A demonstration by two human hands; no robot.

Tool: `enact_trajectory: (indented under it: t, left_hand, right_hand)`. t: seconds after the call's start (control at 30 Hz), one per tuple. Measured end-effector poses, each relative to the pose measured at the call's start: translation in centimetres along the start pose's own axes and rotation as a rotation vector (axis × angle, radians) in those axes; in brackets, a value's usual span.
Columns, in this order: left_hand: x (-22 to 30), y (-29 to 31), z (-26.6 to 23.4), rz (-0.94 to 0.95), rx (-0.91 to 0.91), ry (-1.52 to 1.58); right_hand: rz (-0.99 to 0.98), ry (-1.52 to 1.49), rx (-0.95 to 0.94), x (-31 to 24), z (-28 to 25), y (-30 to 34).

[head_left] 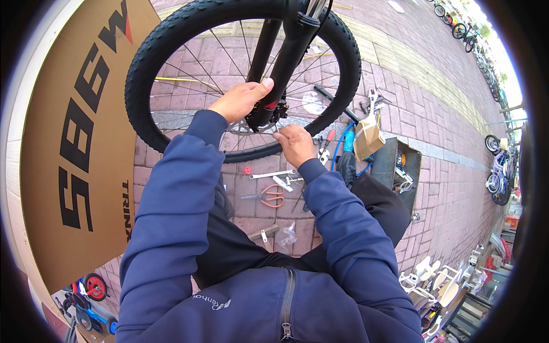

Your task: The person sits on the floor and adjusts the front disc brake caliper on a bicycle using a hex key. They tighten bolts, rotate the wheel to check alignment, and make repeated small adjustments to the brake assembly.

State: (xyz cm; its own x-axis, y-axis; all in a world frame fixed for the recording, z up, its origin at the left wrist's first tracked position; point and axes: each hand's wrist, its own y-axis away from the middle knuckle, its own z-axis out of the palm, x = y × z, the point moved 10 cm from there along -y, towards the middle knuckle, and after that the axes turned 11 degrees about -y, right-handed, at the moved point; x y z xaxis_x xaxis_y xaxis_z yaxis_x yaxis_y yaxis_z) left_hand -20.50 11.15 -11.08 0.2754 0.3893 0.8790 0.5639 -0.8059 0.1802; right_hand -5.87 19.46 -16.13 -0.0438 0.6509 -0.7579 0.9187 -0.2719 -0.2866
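A bicycle front wheel with a knobbly black tyre (pixel 139 91) stands before me, held in a black suspension fork (pixel 281 71). My left hand (pixel 243 100) is closed on the lower fork leg, its thumb lying along the front and its other fingers mostly hidden behind. Just below and to the right, my right hand (pixel 296 144) is pinched close to the disc brake caliper (pixel 278 110) at the wheel's hub. Something thin seems to be between its fingertips, too small to make out. Part of the brake disc (pixel 240 127) shows beneath the fork end.
Between my legs lie orange-handled scissors (pixel 273 196), a spanner (pixel 272 174) and a clear plastic bag (pixel 286 235). On the right are a grey metal toolbox (pixel 407 171), a torn cardboard piece (pixel 369 139) and a blue hose (pixel 342 137). A large cardboard box (pixel 51 188) stands at left.
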Motion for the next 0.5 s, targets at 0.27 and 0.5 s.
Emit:
enact_trajectory:
  t: [0.27, 0.5]
  left_hand:
    - [0.5, 0.6, -0.2, -0.037, -0.022, -0.076]
    - [0.5, 0.6, -0.1, -0.029, -0.023, -0.059]
  right_hand:
    - [-0.07, 0.058, -0.002, -1.2, 0.3, -1.0]
    - [-0.115, 0.246, -0.074, -2.8, -0.3, -1.4]
